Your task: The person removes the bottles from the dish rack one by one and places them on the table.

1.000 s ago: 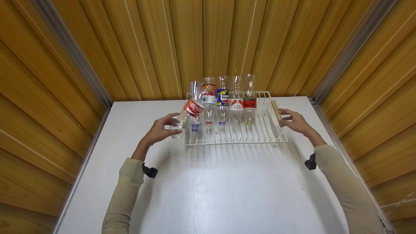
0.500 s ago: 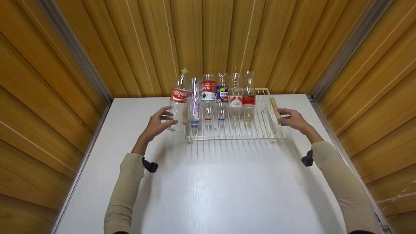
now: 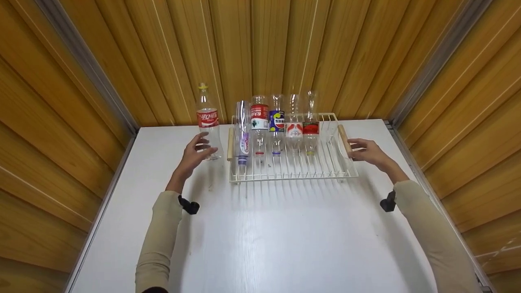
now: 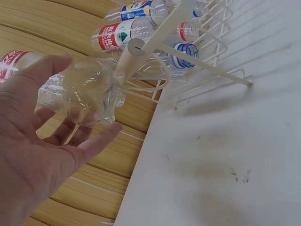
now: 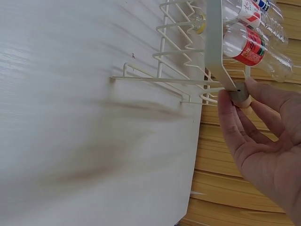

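Note:
My left hand (image 3: 194,154) holds a clear plastic Coca-Cola bottle (image 3: 208,119) near its base, left of a white wire rack (image 3: 293,176). The bottle stands nearly upright with its yellow-ringed neck at the top; whether its base touches the table I cannot tell. In the left wrist view, thumb and fingers (image 4: 101,141) lie on opposite sides of the clear bottle (image 4: 87,84). My right hand (image 3: 366,151) grips the rack's right wooden handle (image 3: 344,138); the right wrist view shows fingers and thumb around this handle (image 5: 241,96).
Several empty plastic bottles, among them one with a blue label (image 3: 277,122), lean caps down in the rack. A second wooden handle (image 3: 230,144) is on the rack's left side. Wood-look panels (image 3: 268,53) close off the back and sides of the white table (image 3: 260,236).
The Coca-Cola bottle has moved left, from over the rack's left end to beside it, and turned from tilted to nearly upright. My right hand stays on the handle.

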A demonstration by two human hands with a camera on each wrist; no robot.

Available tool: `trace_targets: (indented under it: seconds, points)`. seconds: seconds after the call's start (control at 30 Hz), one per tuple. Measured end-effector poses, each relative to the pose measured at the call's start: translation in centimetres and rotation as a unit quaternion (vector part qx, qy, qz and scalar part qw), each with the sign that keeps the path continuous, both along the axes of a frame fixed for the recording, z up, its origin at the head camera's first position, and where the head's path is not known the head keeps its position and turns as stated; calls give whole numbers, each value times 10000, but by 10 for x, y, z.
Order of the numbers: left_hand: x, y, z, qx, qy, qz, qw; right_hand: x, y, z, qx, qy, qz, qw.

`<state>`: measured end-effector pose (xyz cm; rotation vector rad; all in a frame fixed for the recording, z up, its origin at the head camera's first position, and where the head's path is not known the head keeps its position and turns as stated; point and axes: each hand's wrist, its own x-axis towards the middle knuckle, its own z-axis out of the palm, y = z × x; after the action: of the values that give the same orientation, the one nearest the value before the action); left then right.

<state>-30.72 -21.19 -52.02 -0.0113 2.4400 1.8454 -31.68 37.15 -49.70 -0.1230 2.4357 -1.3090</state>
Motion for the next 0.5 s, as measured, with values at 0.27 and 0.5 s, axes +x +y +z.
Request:
trace_targets:
  seconds: [0.27, 0.5]
  points:
    - [-16, 3, -29, 7, -134, 342, 9993, -2, 8, -8, -75, 104, 48, 9999]
    - [-26, 2, -59, -100, -295, 545, 9980, -6, 8, -6, -133, 121, 77, 9998]
